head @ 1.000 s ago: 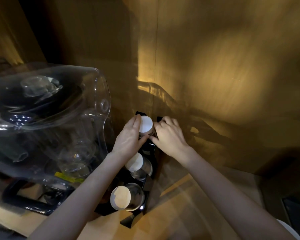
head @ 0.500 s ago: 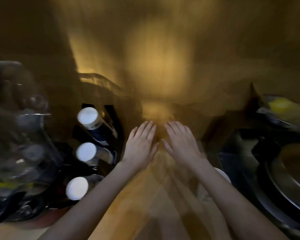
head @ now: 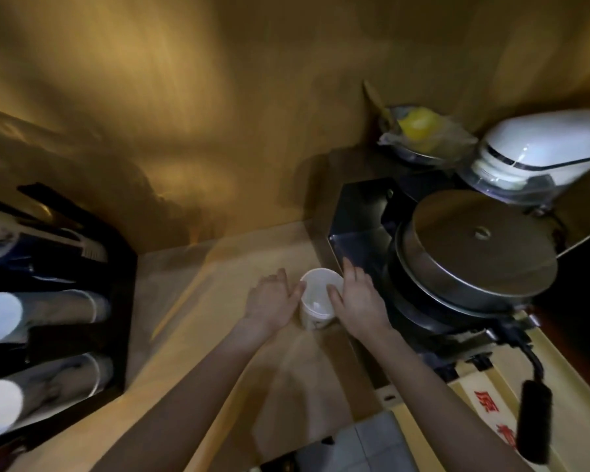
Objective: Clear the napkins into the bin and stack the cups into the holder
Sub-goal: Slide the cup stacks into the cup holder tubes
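The cup (head: 317, 299) stands upright on the worktop (head: 198, 338) right of the holder (head: 116, 287), the left hand (head: 273, 301) and right hand (head: 356, 298) open-fingered against its sides, not clenched; it looks light, thin-walled and crushable, best held mid-wall.

Both hands (head: 273, 301) left the holder (head: 116, 301) — now flanking a white cup (head: 315, 301).
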